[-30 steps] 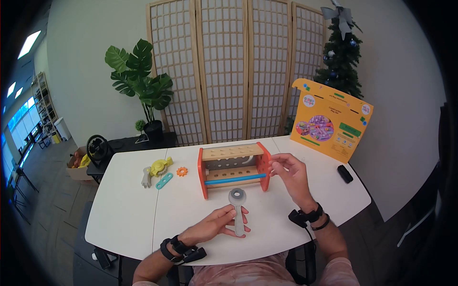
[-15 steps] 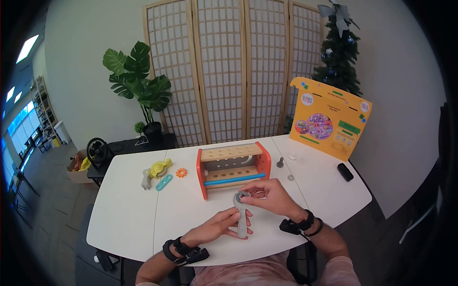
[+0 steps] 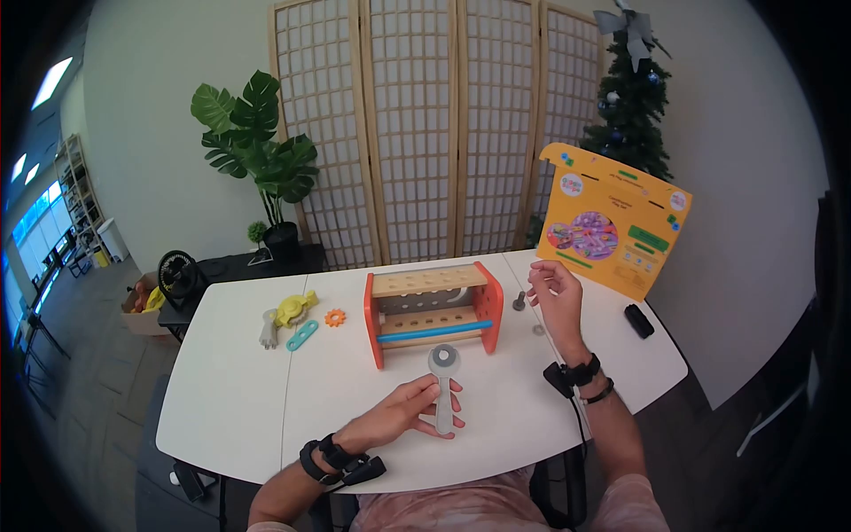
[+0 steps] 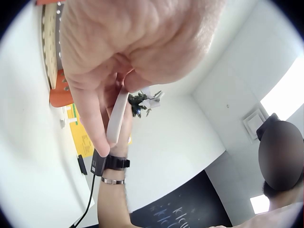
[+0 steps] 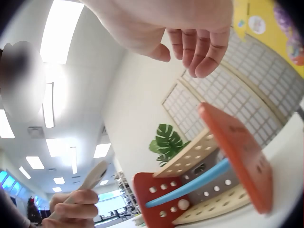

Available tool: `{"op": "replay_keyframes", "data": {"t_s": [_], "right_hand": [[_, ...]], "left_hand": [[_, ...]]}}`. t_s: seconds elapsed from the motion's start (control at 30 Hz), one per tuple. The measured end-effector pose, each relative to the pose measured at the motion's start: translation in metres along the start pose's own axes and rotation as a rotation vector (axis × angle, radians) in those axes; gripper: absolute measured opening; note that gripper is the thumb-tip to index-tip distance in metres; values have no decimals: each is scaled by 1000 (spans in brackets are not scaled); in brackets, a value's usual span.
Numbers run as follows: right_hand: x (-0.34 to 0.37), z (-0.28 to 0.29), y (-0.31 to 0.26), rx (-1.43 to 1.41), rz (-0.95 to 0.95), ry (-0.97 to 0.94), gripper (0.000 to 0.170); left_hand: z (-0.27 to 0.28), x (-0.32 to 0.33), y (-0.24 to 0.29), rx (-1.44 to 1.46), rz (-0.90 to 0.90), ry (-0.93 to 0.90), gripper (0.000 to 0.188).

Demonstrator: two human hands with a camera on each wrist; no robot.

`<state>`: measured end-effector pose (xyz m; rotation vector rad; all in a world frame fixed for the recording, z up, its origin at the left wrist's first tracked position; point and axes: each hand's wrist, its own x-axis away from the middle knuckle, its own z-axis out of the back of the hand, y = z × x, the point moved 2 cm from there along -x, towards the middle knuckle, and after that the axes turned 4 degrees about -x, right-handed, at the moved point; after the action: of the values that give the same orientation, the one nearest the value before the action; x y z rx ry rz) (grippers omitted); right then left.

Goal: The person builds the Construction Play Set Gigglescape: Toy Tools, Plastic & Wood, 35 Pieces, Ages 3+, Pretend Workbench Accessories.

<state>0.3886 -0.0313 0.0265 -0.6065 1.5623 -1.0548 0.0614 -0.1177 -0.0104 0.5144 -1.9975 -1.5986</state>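
Note:
My left hand [image 3: 403,412] pinches the handle of a grey toy tool [image 3: 444,403] between thumb and fingers. It has a flat, straight handle and a round head, where a darker grey disc [image 3: 440,356] shows a pale centre. In the left wrist view the tool [image 4: 117,118] appears edge-on. Raised over the right part of the table, my right hand [image 3: 560,306] has loosely bent fingers, and in the right wrist view nothing shows between the fingers [image 5: 209,57]. A dark grey toy bolt [image 3: 519,301] stands beside it, with a small grey ring [image 3: 538,330] nearby.
An orange-sided wooden toolbox [image 3: 377,341] with a blue bar stands at mid-table. Left of it lie an orange gear [image 3: 334,317], a teal strip [image 3: 302,335], a yellow toy piece [image 3: 295,309] and a grey hammer-like piece [image 3: 269,330]. A yellow box [image 3: 612,222] and black case [image 3: 638,321] are at right.
My right hand came from beside the toolbox to the tool's round head, then moved away to the back right. The head's centre now looks pale. My left hand keeps its hold.

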Motion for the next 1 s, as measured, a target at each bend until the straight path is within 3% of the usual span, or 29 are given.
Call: {"op": "replay_keyframes", "data": {"t_s": [0.07,0.1,0.17,0.2,0.27,0.43,0.63,0.7,0.8,0.83,1.0], "right_hand": [[-23,20,47,166,-146,33,33],[-32,28,73,166,-140,30,33],[-42,42,125,530,-169,-78,52],[-47,47,144,528,-167,-83,52],[-51,45,155,739,-137,-168,63],[-60,40,168,760,-281,-223,52],[-65,30,156,603,-166,-102,26],[-69,24,138,-73,-416,-76,17],[-79,16,105,-159,-352,-204,18],[-84,14,98,-112,-249,-257,23],[-107,-9,61,-52,-221,-275,36]], "left_hand": [[2,-3,2,25,5,18,44],[4,-5,5,28,14,38,44],[7,-12,7,32,18,65,44],[10,-17,7,49,-2,81,44],[16,-26,8,66,-19,100,43],[28,-46,15,97,-43,160,41],[45,-67,12,102,-57,179,42],[47,-71,18,109,-54,183,41],[50,-80,23,104,-64,189,41],[52,-83,25,98,-74,191,41],[56,-94,33,111,-77,201,42]]}}
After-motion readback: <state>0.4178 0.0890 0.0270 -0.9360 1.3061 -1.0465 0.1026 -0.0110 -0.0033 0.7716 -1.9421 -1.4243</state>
